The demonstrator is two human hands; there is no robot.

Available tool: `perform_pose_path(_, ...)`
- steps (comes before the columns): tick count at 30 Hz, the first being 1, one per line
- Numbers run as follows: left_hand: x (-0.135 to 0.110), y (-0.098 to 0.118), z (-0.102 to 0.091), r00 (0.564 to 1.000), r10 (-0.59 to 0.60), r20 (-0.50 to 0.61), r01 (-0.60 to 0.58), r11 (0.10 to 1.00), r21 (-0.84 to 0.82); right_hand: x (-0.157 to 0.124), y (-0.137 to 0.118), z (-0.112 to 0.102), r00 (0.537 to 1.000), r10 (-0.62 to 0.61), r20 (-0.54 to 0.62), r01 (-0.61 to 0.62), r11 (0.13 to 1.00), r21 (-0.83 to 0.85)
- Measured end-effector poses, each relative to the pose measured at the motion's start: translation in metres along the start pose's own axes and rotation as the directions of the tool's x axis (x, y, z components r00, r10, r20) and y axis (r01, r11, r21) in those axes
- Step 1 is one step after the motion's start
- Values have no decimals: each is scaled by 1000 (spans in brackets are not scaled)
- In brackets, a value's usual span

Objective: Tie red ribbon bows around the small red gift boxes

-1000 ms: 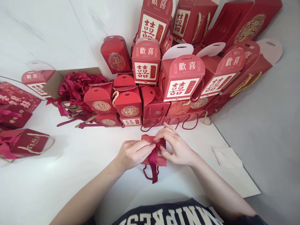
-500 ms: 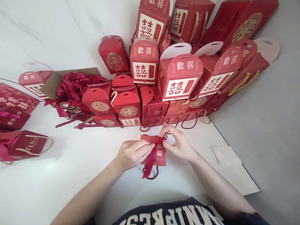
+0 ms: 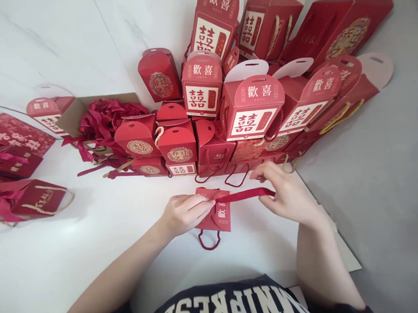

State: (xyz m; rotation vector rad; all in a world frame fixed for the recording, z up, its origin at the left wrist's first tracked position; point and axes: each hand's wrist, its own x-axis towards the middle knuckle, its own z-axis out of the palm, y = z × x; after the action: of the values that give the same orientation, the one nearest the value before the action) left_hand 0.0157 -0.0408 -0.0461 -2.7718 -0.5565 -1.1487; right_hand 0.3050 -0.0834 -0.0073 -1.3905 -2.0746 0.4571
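The box [image 3: 223, 223] sits shut on the table [image 3: 115, 234]; the left hand [image 3: 185, 213] pinches ribbon [image 3: 243, 194] at its top, the right hand [image 3: 288, 192] holds that ribbon stretched rightward. No bow shows yet (the red stack [image 3: 255, 108] behind looks bare too).

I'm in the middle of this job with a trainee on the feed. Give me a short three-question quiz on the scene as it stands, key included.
1. True or false: the left hand is at the small red gift box while the right hand holds the stretched ribbon out beyond it.

2. What colour is the rope handle looping from the gift box's near edge?
A) gold
B) white
C) dark red

3. Fill in: the open brown box near the wall holds a heap of ____.

Key: 1. True; 2. C; 3. ribbons.
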Motion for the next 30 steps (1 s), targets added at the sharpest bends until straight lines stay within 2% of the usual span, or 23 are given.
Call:
perform_pose_path(1,0,0,0,1000,5,8,-5,1000,7,0,1,-2,991,15,130,-24,997,69)
perform_pose_path(3,1,0,-1,1000,17,23,-18,1000,18,3,3,4,928,13,372,-107,966,234)
perform_pose_path(5,2,0,-2,999,29,27,-30,999,21,8,3,19,859,-4,512,-229,891,391)
perform_pose_path(7,3,0,-3,999,40,23,-40,999,25,13,1,36,840,-8,542,-333,782,527)
perform_pose_path(9,3,-1,-4,999,45,21,-46,998,38,15,-3,51,841,36,541,-430,651,625)
perform_pose_path(12,4,0,-6,997,67,45,-69,996,51,15,-7,62,836,118,536,-514,509,691)
perform_pose_path(20,8,2,-13,990,98,106,-103,994,45,14,-18,66,827,171,536,-551,442,708)
perform_pose_path(21,9,2,-15,989,78,122,-83,996,37,14,-18,67,826,183,533,-554,437,709)
perform_pose_path(23,11,4,-20,986,-39,160,34,999,30,14,-19,69,827,199,525,-556,425,715)
perform_pose_path(24,12,4,-23,974,-126,187,123,992,30,14,-18,69,829,201,522,-554,418,720)
perform_pose_path(26,16,5,-31,913,-314,259,320,947,23,14,-18,70,836,199,512,-546,408,732)
perform_pose_path(28,20,4,-40,821,-447,355,483,875,-17,14,-17,70,844,196,499,-533,407,741)
perform_pose_path(30,24,2,-47,731,-511,453,604,793,-80,14,-17,69,854,188,485,-516,420,747)
